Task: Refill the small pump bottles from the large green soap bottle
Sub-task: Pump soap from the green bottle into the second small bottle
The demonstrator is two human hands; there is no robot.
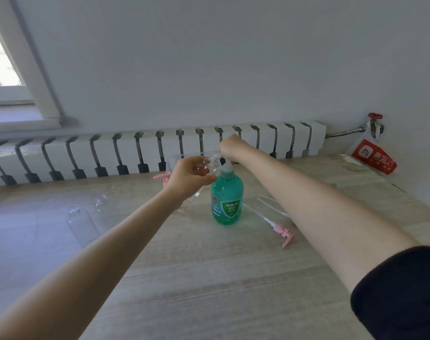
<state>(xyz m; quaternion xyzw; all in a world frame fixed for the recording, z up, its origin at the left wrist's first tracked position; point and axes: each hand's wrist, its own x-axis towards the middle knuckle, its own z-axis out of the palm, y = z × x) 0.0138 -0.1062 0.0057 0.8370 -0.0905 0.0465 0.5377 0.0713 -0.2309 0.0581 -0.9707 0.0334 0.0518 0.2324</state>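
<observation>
**Grip, left.** Left hand [189,177] grasps a small clear bottle [210,165]. The fingers are curled round its body and it is tilted, with the open neck up and to the right of the grip.

**Grip, right.** Right hand [231,147] rests on top of the pump head [226,165]. The fingers are hidden under the hand, so I cannot tell whether they are clenched round the pump or pressing flat. There is a black sleeve [400,290] on the upper arm.

**Task item.** Large green soap bottle [227,202] stands upright directly below the right hand and just right of the left grip. The neck of the held bottle sits close beside its pump head.

**Surface.** A pale wood-grain table [209,278] carries everything.
- Right of the grips and nearer the viewer, a pink pump [282,231] lies on its side with its white tube pointing back toward the green bottle.
- Just behind the left hand, a second pink pump [160,177] is partly hidden.

**Room.**
- A white ribbed radiator [160,153] runs along the grey wall [233,57] beyond both hands.
- A window [3,57] is at far left.
- A red valve [375,116] is at far right, with a red-and-white plastic bag [373,157] under it.

**Containers.**
- The soap bottle holds green liquid through most of its body.
- The contents of the held bottle cannot be made out.
- Well left of the left grip are two uncapped clear bottles, one nearer the viewer [82,224] and one behind it [101,200]. Both look empty.
</observation>
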